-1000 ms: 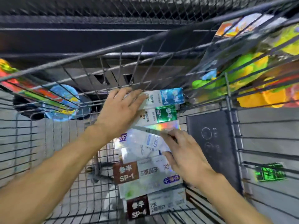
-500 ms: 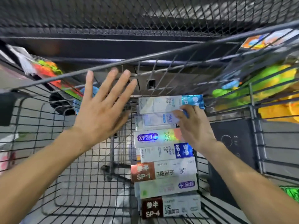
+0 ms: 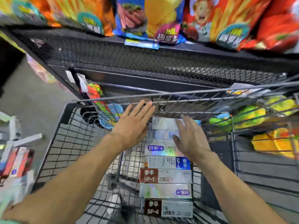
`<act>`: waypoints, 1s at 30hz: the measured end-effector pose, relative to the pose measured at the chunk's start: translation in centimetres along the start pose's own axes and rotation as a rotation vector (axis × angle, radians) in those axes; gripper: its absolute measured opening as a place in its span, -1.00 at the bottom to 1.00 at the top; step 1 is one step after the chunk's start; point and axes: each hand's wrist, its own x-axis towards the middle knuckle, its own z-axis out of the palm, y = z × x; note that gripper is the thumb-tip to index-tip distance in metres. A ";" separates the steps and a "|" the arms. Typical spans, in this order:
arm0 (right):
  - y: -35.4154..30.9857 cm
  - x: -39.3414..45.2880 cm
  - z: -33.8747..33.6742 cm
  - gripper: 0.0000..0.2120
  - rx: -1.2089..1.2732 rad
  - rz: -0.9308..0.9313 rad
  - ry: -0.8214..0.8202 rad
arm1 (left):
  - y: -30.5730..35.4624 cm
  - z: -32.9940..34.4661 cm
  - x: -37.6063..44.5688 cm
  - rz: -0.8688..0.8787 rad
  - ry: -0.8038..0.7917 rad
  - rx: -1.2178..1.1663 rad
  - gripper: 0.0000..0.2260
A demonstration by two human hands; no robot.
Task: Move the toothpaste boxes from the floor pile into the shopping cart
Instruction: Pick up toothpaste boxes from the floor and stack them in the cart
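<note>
Several toothpaste boxes (image 3: 166,175) lie in a neat row along the right side of the wire shopping cart (image 3: 64,143), running from its near end to its far end. My left hand (image 3: 134,125) hovers flat with straight fingers just left of the farthest boxes, holding nothing. My right hand (image 3: 189,138) is spread open above the far boxes (image 3: 161,125) and covers part of them; whether it touches them is unclear. More toothpaste boxes (image 3: 16,162) lie blurred on the floor at the far left.
A black mesh shelf (image 3: 145,62) stands just beyond the cart, with colourful snack bags (image 3: 161,18) on top. Green and yellow packs (image 3: 258,120) lie right of the cart. Grey floor (image 3: 32,102) opens to the left.
The view has tilted up and back, showing the shelf and snack bags. My right hand lifted off the far box and spread open. My left hand stays open beside the row.
</note>
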 end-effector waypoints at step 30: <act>-70.6 -16.6 -0.5 0.09 -0.324 -1.062 -0.186 | -17.3 6.6 -78.3 -1.362 0.064 -0.470 -0.17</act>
